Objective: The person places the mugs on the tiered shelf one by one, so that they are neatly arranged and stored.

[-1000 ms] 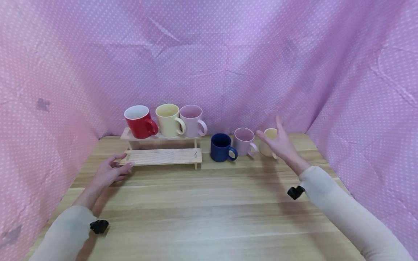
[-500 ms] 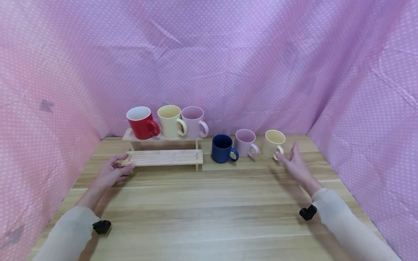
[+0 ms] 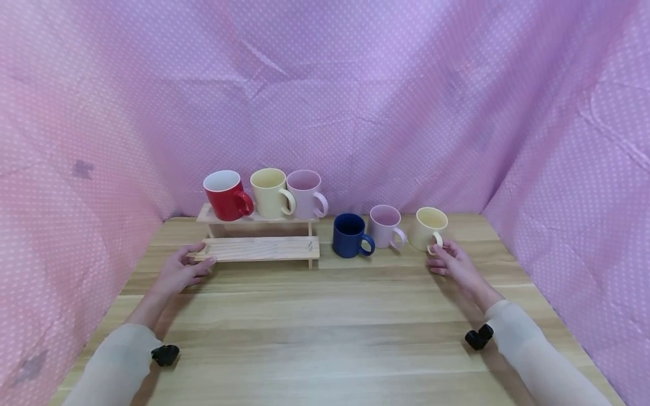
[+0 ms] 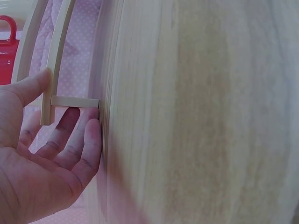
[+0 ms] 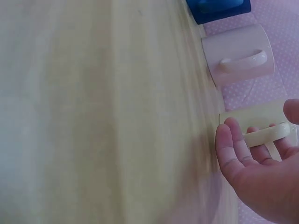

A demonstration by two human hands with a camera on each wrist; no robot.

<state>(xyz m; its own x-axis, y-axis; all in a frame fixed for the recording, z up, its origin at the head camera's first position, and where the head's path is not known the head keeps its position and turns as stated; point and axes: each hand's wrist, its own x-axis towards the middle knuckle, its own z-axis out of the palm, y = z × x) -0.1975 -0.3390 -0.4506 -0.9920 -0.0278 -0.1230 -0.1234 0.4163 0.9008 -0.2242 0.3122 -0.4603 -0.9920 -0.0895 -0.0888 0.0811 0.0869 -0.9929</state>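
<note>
Cream mug (image 3: 429, 227): standing upright at the right end of the table row, near the back edge of the table (image 3: 325, 332), handle toward us. We are bringing our right hand (image 3: 454, 265) up to it; the fingers (image 5: 233, 147) are loosely curled beside the handle (image 5: 266, 135) and reaching under it, not closing on it, and the thumb is showing above it in the right wrist view.

Pink mug (image 3: 386, 225): sitting just left of the cream one, a small gap between them. Blue mug (image 3: 350, 234): sitting left again, just beside the rack's right end.

Rack (image 3: 261, 248): two wooden steps. We are resting our left hand (image 3: 180, 272) at the lower step's left end, thumb along its front edge and fingers relaxed and straight beneath it, gripping nothing.

Upper step: carrying a red mug (image 3: 226, 195), a second cream mug (image 3: 271, 193) and a second pink mug (image 3: 306, 194), packed side by side, handles pointing right. The lower step is lying bare.

Room: the wide front of the table is lying open between our two arms. Dotted purple cloth (image 3: 355, 101) is closing in the back and both sides, close behind the mugs.
</note>
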